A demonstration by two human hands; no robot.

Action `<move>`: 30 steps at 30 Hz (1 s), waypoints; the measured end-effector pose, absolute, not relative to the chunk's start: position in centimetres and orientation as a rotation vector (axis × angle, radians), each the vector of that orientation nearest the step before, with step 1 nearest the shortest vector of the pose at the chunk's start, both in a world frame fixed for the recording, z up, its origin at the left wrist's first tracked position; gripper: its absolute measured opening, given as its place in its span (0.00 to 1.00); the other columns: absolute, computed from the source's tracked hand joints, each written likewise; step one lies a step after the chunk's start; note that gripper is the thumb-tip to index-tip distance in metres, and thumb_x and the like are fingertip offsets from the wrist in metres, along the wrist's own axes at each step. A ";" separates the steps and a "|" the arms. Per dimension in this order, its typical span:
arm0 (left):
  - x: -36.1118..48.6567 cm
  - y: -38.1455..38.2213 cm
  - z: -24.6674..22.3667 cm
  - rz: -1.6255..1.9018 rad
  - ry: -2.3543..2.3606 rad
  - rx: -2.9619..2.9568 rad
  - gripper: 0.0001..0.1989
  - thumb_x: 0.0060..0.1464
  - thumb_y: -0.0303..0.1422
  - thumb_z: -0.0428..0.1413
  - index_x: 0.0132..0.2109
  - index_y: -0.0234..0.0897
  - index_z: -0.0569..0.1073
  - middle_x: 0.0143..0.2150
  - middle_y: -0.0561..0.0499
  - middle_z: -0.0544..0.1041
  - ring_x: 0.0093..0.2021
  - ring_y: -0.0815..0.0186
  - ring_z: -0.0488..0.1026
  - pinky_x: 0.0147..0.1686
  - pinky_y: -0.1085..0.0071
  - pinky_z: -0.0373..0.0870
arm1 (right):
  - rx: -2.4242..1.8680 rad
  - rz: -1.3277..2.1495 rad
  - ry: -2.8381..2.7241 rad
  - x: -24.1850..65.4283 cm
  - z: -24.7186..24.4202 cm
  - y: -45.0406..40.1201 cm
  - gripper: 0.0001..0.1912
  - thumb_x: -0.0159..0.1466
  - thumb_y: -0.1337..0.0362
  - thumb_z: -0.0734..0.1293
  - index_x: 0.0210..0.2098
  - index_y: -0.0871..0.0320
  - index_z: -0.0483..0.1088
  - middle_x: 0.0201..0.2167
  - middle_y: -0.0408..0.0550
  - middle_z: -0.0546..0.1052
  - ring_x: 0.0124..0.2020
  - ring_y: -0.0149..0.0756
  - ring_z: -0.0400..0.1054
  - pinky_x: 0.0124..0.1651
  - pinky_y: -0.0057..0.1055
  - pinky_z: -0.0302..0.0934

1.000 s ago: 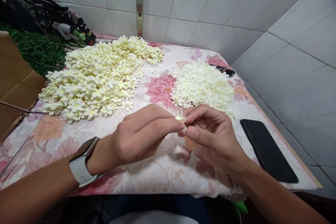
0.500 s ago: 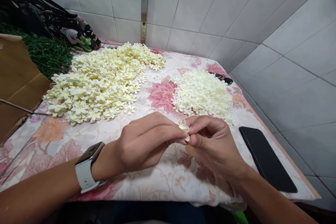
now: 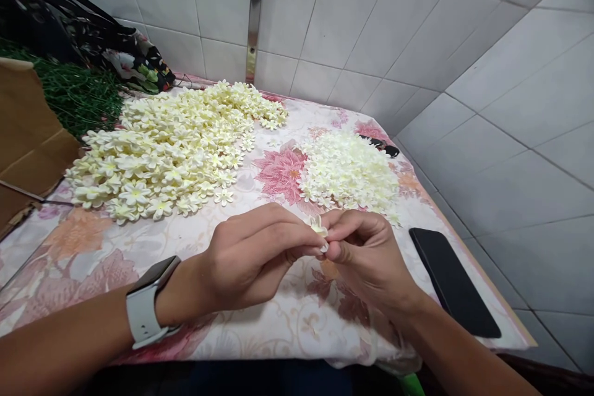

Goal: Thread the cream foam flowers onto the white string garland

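Note:
Between my fingertips is a small cream artificial flower (image 3: pixel 317 226), partly hidden by the fingers. My left hand (image 3: pixel 260 253), with a watch on its wrist, pinches the flower from the left. From the right, my right hand (image 3: pixel 364 250) pinches its petals between thumb and forefinger. Both hands meet just above the floral tablecloth (image 3: pixel 297 337). Beyond them to the left lies a large heap of cream flowers (image 3: pixel 162 154). Behind my right hand is a smaller heap of whiter flower pieces (image 3: pixel 350 170).
A black phone (image 3: pixel 452 278) lies right of my right hand. Dark glasses (image 3: pixel 383 146) rest behind the whiter heap. At left stand a cardboard box (image 3: pixel 32 142), green wiry stems (image 3: pixel 77 96) and a floral-print bag (image 3: pixel 134 59). White tiled walls (image 3: pixel 348 12) border the table.
The view has shifted slightly, so the table things appear a little further left. Both hands keep the same pinch on the flower, with hardly any movement between them.

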State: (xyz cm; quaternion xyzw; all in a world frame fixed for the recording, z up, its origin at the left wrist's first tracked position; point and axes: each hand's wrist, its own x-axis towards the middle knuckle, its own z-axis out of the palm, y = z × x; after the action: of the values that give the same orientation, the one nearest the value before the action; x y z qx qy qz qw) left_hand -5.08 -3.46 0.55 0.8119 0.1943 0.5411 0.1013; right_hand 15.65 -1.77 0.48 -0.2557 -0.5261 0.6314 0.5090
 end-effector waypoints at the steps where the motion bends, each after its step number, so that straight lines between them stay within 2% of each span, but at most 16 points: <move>1: -5.1 -3.5 0.6 1.598 0.576 2.394 0.09 0.63 0.16 0.62 0.50 0.24 0.80 0.40 0.40 0.85 0.42 0.68 0.84 0.47 0.79 0.83 | -0.622 1.521 -1.267 15.6 0.5 -1.8 0.10 0.54 0.63 0.88 0.30 0.46 0.88 0.29 0.44 0.86 0.27 0.30 0.78 0.32 0.24 0.77; 6: -5.1 -3.5 0.6 1.591 0.573 2.396 0.08 0.64 0.18 0.63 0.49 0.24 0.80 0.39 0.40 0.85 0.42 0.69 0.83 0.47 0.79 0.83 | -0.686 1.514 -1.263 15.6 0.8 -1.9 0.11 0.51 0.63 0.89 0.29 0.46 0.87 0.29 0.43 0.86 0.26 0.28 0.77 0.31 0.23 0.76; 11: -5.3 -3.7 0.9 1.544 0.629 2.444 0.09 0.65 0.18 0.63 0.51 0.26 0.80 0.40 0.41 0.86 0.43 0.70 0.84 0.47 0.79 0.84 | -0.678 1.548 -1.257 15.7 1.0 -2.0 0.12 0.50 0.65 0.89 0.29 0.47 0.87 0.29 0.43 0.86 0.24 0.28 0.77 0.24 0.20 0.72; 19: -5.2 -3.8 1.0 1.526 0.646 2.406 0.10 0.65 0.17 0.62 0.51 0.28 0.80 0.41 0.41 0.87 0.44 0.70 0.85 0.47 0.79 0.85 | -0.640 1.547 -1.284 15.9 0.8 -2.0 0.09 0.57 0.65 0.87 0.32 0.47 0.88 0.31 0.43 0.86 0.27 0.25 0.77 0.30 0.19 0.74; 26: -5.2 -3.9 1.3 1.502 0.697 2.373 0.08 0.65 0.19 0.63 0.50 0.30 0.81 0.40 0.44 0.87 0.42 0.71 0.86 0.47 0.80 0.84 | -0.650 1.563 -1.273 16.0 1.0 -2.1 0.08 0.57 0.65 0.87 0.33 0.47 0.88 0.33 0.41 0.88 0.30 0.23 0.80 0.34 0.14 0.75; 30: -5.2 -3.9 1.3 1.506 0.703 2.349 0.07 0.64 0.19 0.64 0.48 0.31 0.81 0.40 0.45 0.88 0.43 0.71 0.86 0.47 0.80 0.83 | -0.670 1.542 -1.271 15.9 1.1 -2.1 0.08 0.56 0.63 0.88 0.33 0.47 0.88 0.32 0.41 0.88 0.30 0.25 0.81 0.34 0.15 0.78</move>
State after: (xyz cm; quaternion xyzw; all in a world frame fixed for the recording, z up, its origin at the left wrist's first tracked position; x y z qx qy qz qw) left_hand -5.15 -3.93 1.29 0.8092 0.2421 0.5189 0.1316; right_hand 15.89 -2.13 1.07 -0.2765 -0.5241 0.6362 0.4941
